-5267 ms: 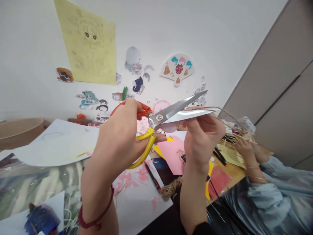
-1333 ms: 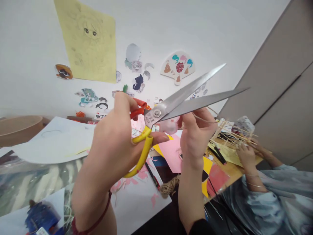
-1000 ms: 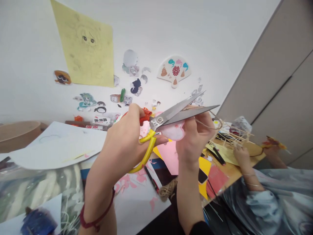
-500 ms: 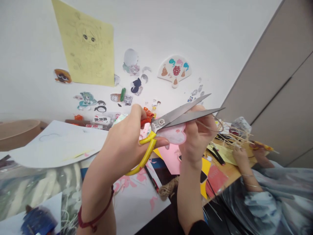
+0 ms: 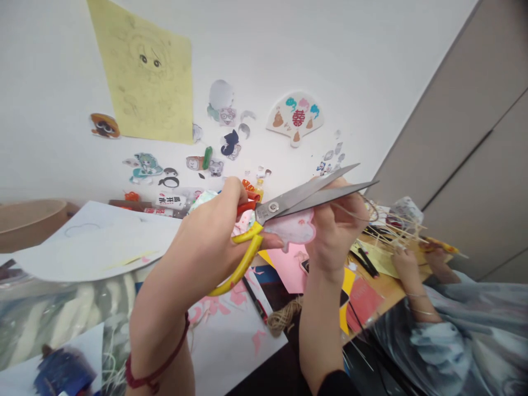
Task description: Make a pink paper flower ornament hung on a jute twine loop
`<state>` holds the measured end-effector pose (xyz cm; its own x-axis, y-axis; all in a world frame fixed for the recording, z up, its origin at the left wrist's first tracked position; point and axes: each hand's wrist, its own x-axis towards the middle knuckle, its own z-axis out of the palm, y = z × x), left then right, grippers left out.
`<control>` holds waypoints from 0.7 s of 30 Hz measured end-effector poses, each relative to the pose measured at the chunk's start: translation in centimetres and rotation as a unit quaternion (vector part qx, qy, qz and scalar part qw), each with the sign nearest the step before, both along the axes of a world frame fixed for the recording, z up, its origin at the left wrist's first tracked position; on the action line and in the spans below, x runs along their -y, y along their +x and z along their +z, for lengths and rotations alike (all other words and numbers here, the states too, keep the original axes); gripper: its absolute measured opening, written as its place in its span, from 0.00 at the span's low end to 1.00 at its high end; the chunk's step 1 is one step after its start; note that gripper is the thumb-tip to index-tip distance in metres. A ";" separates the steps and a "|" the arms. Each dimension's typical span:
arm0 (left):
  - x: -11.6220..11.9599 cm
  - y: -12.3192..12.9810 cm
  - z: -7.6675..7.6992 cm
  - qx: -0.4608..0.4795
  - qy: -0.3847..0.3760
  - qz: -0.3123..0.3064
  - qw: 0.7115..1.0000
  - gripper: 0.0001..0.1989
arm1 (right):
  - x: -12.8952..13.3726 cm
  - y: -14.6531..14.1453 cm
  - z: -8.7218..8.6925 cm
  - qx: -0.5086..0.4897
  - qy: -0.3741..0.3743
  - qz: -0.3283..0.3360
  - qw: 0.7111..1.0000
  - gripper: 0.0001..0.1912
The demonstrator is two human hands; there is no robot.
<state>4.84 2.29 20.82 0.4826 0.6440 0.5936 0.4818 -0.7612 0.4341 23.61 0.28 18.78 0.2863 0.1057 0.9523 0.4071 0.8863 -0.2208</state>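
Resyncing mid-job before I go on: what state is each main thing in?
Scissors: open
Left hand: closed on the scissors
Right hand: pinching twine strand
Twine strand: slack, curved
Twine bundle: coiled
Pink scraps: scattered
Pen: lying down, cap unclear
Yellow drawing: up on the wall

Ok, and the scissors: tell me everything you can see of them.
The scissors have two long, grey metal blades joined at a round pivot, plus a red handle and a yellow handle, both plastic-looking. The left grip holds them aloft by the handles, blades parted in a narrow V, tips pointing right and slightly up. The blades pass before the right grip; contact there is unclear.
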 end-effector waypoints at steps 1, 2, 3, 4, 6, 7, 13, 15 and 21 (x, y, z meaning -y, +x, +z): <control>0.0 0.0 0.0 -0.001 0.001 -0.002 1.000 0.20 | -0.1 0.1 0.0 0.003 0.002 -0.007 1.000 0.02; 0.0 -0.1 0.0 -0.001 0.002 -0.004 1.000 0.20 | -0.1 0.2 -0.1 0.006 0.004 -0.013 1.000 0.02; 0.0 -0.1 -0.1 -0.001 0.003 -0.006 1.000 0.19 | -0.2 0.4 -0.1 0.009 0.004 -0.017 1.000 0.02; 0.0 -0.1 -0.1 -0.001 0.005 -0.007 1.000 0.19 | -0.3 0.5 -0.1 0.012 0.004 -0.018 1.000 0.03; -0.1 -0.2 -0.1 -0.001 0.009 -0.009 1.000 0.18 | -0.4 0.7 -0.1 0.015 0.007 -0.012 1.000 0.03; -0.1 -0.2 -0.1 -0.001 0.012 -0.011 1.000 0.18 | -0.5 0.8 -0.1 0.016 0.012 -0.007 1.000 0.02; -0.4 -0.4 -0.4 0.006 0.028 -0.032 0.999 0.20 | -0.4 1.0 -0.1 0.017 0.014 0.014 1.000 0.04; -0.5 -0.5 -0.5 0.014 0.026 -0.034 0.999 0.20 | -0.2 1.0 -0.2 0.009 0.003 0.016 1.000 0.05; -1.1 -0.3 -0.5 0.051 -0.020 -0.029 0.998 0.19 | 0.1 0.5 0.2 0.012 -0.044 0.036 0.998 0.03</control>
